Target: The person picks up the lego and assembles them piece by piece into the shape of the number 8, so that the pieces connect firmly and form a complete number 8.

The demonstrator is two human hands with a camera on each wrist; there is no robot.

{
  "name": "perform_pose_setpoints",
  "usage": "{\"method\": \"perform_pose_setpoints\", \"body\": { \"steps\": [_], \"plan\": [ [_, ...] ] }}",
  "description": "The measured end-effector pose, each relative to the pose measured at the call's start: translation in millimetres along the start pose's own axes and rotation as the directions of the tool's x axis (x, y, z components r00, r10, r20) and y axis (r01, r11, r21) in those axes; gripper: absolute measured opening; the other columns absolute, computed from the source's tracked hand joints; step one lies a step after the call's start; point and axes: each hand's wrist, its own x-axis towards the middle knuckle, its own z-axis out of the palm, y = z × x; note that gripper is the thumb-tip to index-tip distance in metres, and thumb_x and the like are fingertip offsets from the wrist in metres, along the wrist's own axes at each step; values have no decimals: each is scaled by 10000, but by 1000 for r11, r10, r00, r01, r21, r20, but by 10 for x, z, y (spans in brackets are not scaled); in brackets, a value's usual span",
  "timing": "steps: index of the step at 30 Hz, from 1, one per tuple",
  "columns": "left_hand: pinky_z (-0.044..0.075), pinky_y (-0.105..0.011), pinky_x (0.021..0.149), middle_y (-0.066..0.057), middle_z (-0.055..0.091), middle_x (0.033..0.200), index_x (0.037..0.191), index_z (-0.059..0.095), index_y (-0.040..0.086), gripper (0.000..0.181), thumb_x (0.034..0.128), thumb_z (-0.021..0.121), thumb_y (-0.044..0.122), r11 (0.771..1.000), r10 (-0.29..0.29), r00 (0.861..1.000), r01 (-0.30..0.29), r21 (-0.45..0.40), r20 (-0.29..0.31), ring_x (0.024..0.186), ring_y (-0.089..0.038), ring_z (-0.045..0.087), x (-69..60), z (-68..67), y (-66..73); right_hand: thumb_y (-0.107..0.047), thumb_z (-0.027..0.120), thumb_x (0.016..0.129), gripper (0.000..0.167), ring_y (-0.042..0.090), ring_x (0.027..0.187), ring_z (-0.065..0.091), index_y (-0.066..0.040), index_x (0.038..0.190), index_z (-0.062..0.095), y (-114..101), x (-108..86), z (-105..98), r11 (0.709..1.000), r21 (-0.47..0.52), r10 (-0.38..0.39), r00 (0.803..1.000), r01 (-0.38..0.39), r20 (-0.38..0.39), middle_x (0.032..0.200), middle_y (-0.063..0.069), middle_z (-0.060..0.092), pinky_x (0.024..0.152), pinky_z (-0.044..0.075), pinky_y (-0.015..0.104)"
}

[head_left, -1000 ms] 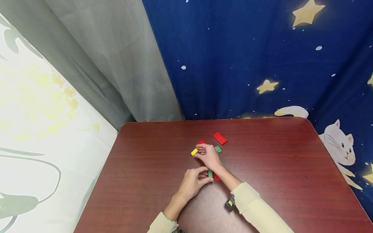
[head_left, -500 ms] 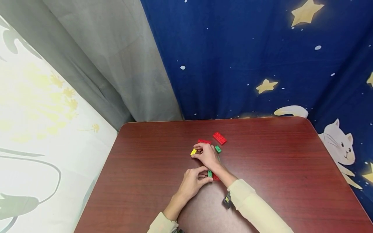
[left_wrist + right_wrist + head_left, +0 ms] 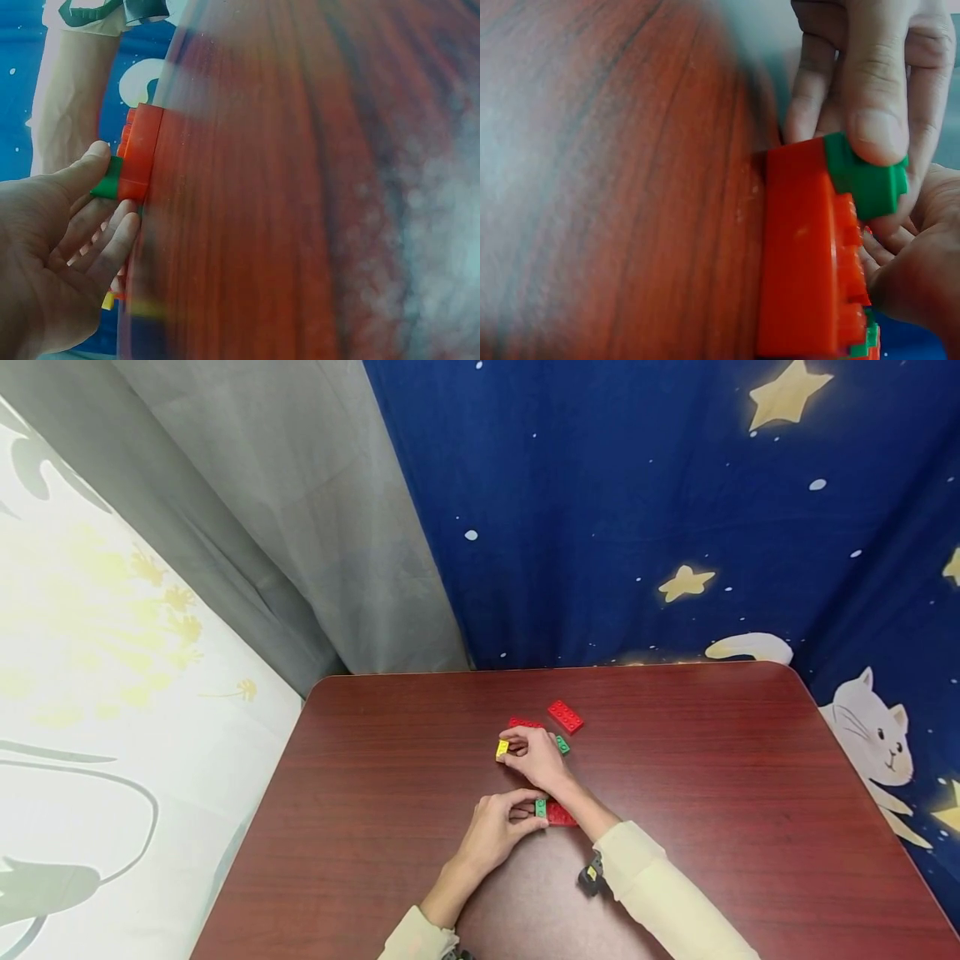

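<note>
My left hand (image 3: 491, 828) grips a small green brick (image 3: 541, 808) between thumb and fingers. That green brick sits on one end of a larger red brick (image 3: 561, 814), which lies on the table with studs up; the right wrist view shows the red brick (image 3: 799, 255) and green brick (image 3: 866, 180) joined. Farther from me, my right hand (image 3: 538, 760) pinches a yellow brick (image 3: 502, 750) by its right side. The yellow brick looks tilted. In the left wrist view, my left thumb presses against the green brick (image 3: 109, 180).
Beyond my right hand lie a red brick (image 3: 566, 716), another red brick (image 3: 525, 723) partly covered by the fingers, and a green brick (image 3: 562, 744). The brown table (image 3: 390, 735) ends at a far edge before a blue star-patterned curtain (image 3: 600, 527).
The yellow brick has turned in my right hand's fingers, and that hand has shifted slightly left and then back right. My left hand stays in place on the green brick.
</note>
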Motion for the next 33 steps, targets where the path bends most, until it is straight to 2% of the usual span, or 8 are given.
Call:
{"method": "perform_pose_setpoints", "body": {
  "steps": [8,13,21,27,33],
  "plan": [
    [590,-169,783,-57,804,1071,1209,791,98,345,883,878,174,999,24,1000,-24,-30,7,933,-113,778,8,12,-28,11,823,869,352,276,938,760,15,1212,742,-86,8,-146,999,23,-29,1000,29,-6,1095,139,777,843,631,412],
    [598,-180,776,-63,802,1067,1208,789,90,347,879,880,148,998,48,999,-47,-33,2,920,-104,776,10,7,-31,-1,799,868,350,256,901,730,-6,1213,739,-128,-15,-262,999,12,-53,999,53,-10,1081,122,770,835,612,369],
    [590,-165,780,-38,802,1065,1212,792,117,351,877,884,165,999,-1,1000,2,-48,12,918,-46,759,16,5,-10,-31,804,858,345,181,831,688,-51,1199,752,-175,-152,-431,999,23,-47,999,48,-28,1033,78,754,791,561,318],
    [589,-163,780,-31,802,1065,1216,791,116,361,873,888,171,999,-1,1000,2,-41,16,913,-29,756,15,9,-12,-30,793,865,334,166,821,728,-43,1197,756,-167,-270,-521,995,80,-57,998,60,-38,1057,88,780,776,593,267],
    [595,-174,779,-57,803,1067,1221,785,84,369,875,884,167,999,3,1000,-2,-48,14,921,-59,764,8,5,-6,-27,791,868,333,155,798,726,-63,1198,756,-158,-420,-602,993,97,-56,997,61,-48,1021,84,789,725,559,234]
  ]
}}
